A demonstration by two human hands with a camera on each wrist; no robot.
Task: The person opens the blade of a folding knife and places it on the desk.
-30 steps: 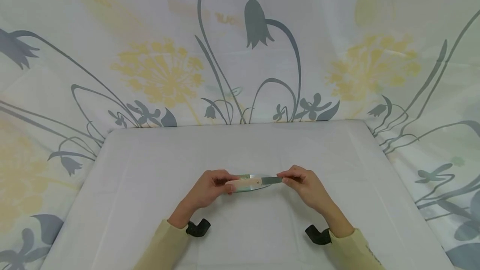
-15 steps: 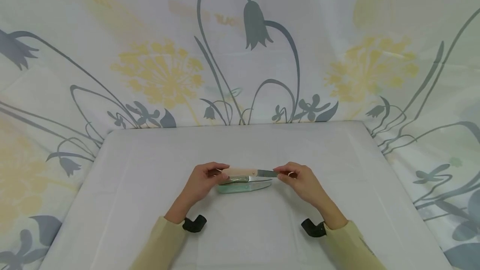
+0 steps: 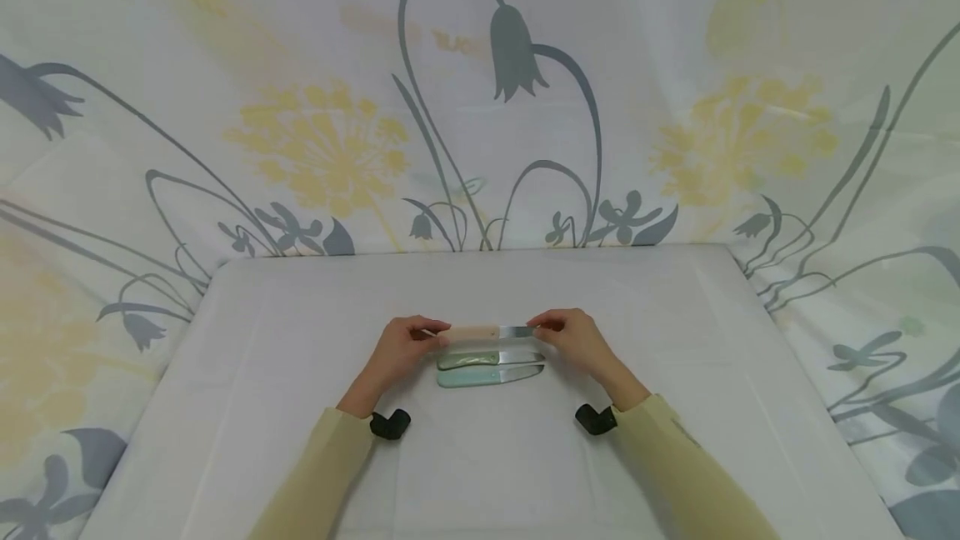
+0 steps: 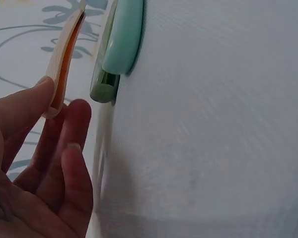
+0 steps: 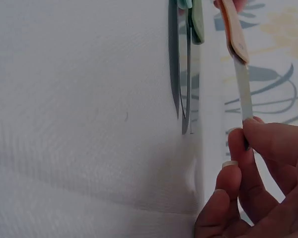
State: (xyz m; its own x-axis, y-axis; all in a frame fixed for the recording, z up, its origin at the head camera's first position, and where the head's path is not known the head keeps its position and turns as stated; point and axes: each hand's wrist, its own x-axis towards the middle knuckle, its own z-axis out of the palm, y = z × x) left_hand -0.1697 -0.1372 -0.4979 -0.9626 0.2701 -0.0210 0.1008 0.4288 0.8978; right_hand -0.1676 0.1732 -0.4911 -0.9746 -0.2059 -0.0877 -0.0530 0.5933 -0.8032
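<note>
Between both hands, level over the table, is a folding knife (image 3: 472,332) with a pale peach handle and its blade out. My left hand (image 3: 401,347) pinches the handle's end; the left wrist view shows the open slot along the peach handle (image 4: 63,64). The blade's tip end (image 5: 244,94) is pinched between thumb and fingers of my right hand (image 3: 573,340). Just nearer to me lie a green-handled folding knife (image 3: 468,360) and a mint-handled folding knife (image 3: 468,377), parallel, both unfolded with blades pointing right.
A white cloth covers the table (image 3: 495,473). Behind its far edge hangs a flower-printed curtain (image 3: 322,140), which also runs along both sides. Black wrist mounts (image 3: 390,424) sit at the cuffs of yellow sleeves.
Both hands have carried the peach knife away from me, from over the other two knives to beyond them. The green and mint knives now show fully.
</note>
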